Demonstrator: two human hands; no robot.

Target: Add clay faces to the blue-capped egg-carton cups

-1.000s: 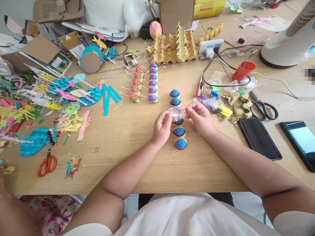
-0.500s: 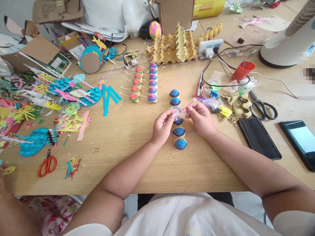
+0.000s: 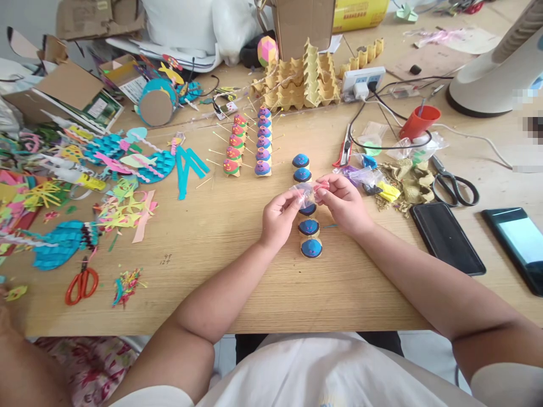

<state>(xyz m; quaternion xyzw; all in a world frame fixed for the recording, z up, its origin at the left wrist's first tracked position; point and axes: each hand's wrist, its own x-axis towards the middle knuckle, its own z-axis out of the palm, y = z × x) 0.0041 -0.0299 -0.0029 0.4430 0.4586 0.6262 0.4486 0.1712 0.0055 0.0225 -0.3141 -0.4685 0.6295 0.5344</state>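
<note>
Between my two hands stretches a small clear plastic bag (image 3: 306,195) with something red at its right end. My left hand (image 3: 280,217) pinches the bag's left side between thumb and fingers. My right hand (image 3: 343,203) is closed on the red end of the bag; whether the red is clay inside it cannot be made out. Below the hands, a row of blue-topped egg-carton cups (image 3: 311,247) runs away from me, its middle partly hidden by the bag and fingers. To the left stand finished-looking rows of red-topped cups (image 3: 231,165) and purple-topped cups (image 3: 263,168).
At right lie bagged clay with a yellow lump (image 3: 388,192), black scissors (image 3: 456,186), two phones (image 3: 447,237) and a red cup (image 3: 419,121). A red utility knife (image 3: 345,150) is behind my right hand. Orange scissors (image 3: 81,285) and paper scraps (image 3: 127,285) lie left, near another person's arm.
My right hand has moved slightly left, bringing the red end closer to my left hand. The clear bag now spans both hands. The cup rows have stayed put.
</note>
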